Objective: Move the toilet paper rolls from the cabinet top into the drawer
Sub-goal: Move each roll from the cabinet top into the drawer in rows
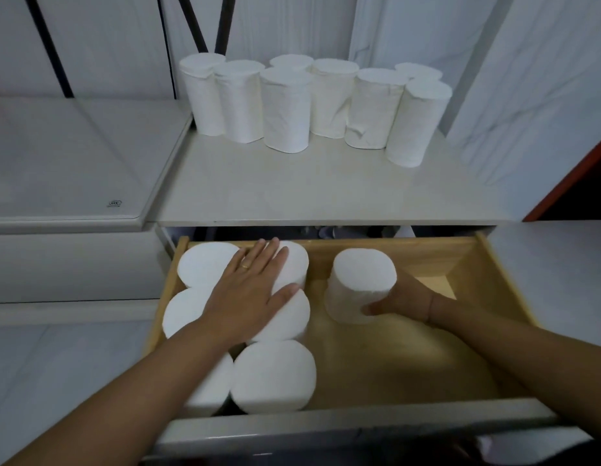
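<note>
Open drawer [467, 260], left hand [248, 290] flat on rolls [205, 267], right hand [405, 302] gripping roll [361, 280]

White cabinet top [326, 193] carrying eight upright toilet paper rolls [285, 109], clustering along back edge. Open wooden drawer [474, 264] below holding upright rolls [275, 375] packing left side; one roll [361, 284] standing mid-drawer.

Eight white toilet paper rolls [312, 102] stand clustered on the cabinet top [326, 193], seven upright in the drawer [467, 264]
</note>
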